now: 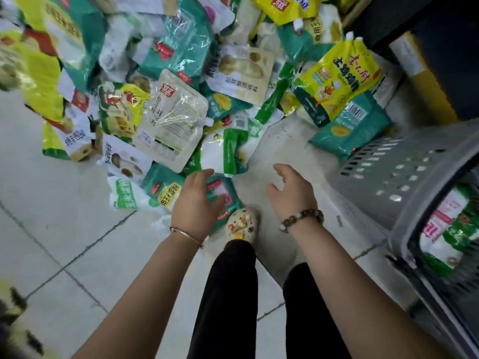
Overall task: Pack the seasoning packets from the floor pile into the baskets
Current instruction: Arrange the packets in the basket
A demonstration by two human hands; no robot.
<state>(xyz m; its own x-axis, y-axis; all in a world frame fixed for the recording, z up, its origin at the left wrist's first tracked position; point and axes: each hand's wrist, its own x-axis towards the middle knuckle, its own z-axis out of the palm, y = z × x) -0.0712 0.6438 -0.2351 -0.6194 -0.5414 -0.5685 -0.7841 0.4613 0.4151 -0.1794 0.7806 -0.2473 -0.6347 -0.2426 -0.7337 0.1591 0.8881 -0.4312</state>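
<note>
Head view of a person bent over a pile of seasoning packets (166,81) on the tiled floor (59,203). The packets lie loose and overlapping, flat pouches in green, yellow and white, so the near edge of the heap offers the easiest single picks. The left hand (195,203), fingers spread and holding nothing, hovers just over a green-and-white packet (166,193) at that near edge, seemingly shaped to close on it. The right hand (291,193) is likewise released and empty, over bare floor between the pile and a grey perforated basket (388,174). The basket stands just beside the person's right, close enough for short transfers, and already holds packets (448,224). A patterned shoe (242,224) touches the pile's edge.
</note>
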